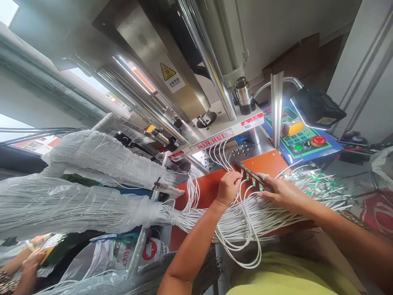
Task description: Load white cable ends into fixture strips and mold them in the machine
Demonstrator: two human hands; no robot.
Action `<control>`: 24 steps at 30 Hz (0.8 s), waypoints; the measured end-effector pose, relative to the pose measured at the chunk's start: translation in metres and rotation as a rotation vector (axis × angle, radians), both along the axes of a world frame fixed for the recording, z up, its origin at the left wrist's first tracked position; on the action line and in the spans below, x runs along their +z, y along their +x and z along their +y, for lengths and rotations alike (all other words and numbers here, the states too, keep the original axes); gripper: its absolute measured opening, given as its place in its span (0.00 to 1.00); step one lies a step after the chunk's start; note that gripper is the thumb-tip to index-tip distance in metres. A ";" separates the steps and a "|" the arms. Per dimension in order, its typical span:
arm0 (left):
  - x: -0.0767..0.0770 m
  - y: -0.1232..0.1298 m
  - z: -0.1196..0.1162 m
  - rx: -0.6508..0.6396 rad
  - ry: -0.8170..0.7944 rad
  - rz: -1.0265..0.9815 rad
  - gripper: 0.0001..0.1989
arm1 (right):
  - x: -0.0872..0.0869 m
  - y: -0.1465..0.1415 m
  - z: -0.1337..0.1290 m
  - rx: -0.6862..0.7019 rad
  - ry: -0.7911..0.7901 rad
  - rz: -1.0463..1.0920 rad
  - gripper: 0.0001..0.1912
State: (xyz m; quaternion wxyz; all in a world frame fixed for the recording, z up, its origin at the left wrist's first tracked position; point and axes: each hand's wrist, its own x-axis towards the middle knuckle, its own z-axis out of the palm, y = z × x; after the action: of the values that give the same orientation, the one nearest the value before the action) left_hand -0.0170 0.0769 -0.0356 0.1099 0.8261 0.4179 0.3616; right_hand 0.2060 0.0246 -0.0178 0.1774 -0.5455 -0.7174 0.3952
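Observation:
My left hand is closed at the left end of a dark metal mold bar, over white cables; what its fingertips pinch is too small to make out. My right hand grips the bar's right end between thumb and fingers. Several small connectors with green parts sit along the bar, their white cables looping down in front. A thick bundle of white cables lies just below both hands on the orange table top. Behind them, a few more cables run into the press.
A molding press stands ahead, beside a blue control box with a red button. Plastic-wrapped cable bundles rest on a rack at left. A lamp hangs right. Another person's hands show at lower left.

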 end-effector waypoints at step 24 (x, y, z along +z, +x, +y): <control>-0.005 -0.001 0.002 0.044 -0.029 0.049 0.10 | 0.013 -0.016 -0.006 0.032 0.080 -0.239 0.23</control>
State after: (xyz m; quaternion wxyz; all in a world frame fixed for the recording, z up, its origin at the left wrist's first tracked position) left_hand -0.0176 0.0787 -0.0401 0.1034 0.8238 0.4436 0.3374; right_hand 0.1896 0.0185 -0.0048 0.1062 -0.5696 -0.7574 0.3012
